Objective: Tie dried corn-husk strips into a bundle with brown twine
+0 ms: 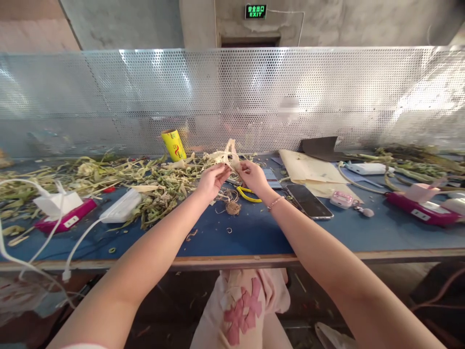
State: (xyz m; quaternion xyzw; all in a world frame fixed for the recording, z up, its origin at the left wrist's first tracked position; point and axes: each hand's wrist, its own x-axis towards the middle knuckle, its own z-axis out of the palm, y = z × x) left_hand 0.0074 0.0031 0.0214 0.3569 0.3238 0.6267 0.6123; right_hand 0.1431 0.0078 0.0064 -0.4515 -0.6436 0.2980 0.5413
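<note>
**Pale strips (pixel 227 154) held between two hands over a littered tabletop (pixel 254 232)**

A loose bundle of pale strips is held up just above the far middle of the blue tabletop, in front of a perforated metal screen (pixel 232 97); the left hand (pixel 212 180) is closed on the bundle's lower left side, with thumb and fingertips pinched together on it; the right hand (pixel 254 177) is closed in the same way on the lower right side, so that the two hands almost meet; a thin bracelet (pixel 275 202) is worn on the right wrist. A small tangle of twine (pixel 232 207) is seen on the tabletop just below the hands, and a yellow-handled tool (pixel 247 195) is partly hidden under the right wrist; whether it is a cutter or pliers cannot be told. A wide heap of green plant scraps (pixel 109 177) is spread across the left half of the surface; a yellow roll (pixel 173 144) is stood tilted at the heap's far edge, near the screen. A dark phone (pixel 309 200) is laid flat just right of the right forearm, beside a sheet of brown paper (pixel 308 169) and a small pink case (pixel 340 198). A white charger block (pixel 121 207) with its cable is set left of the left forearm; a magenta device (pixel 67 218) is placed further left, and another (pixel 421 208) is placed well apart at the right. A lit green exit sign (pixel 255 11) is mounted on the wall above the screen.
</note>
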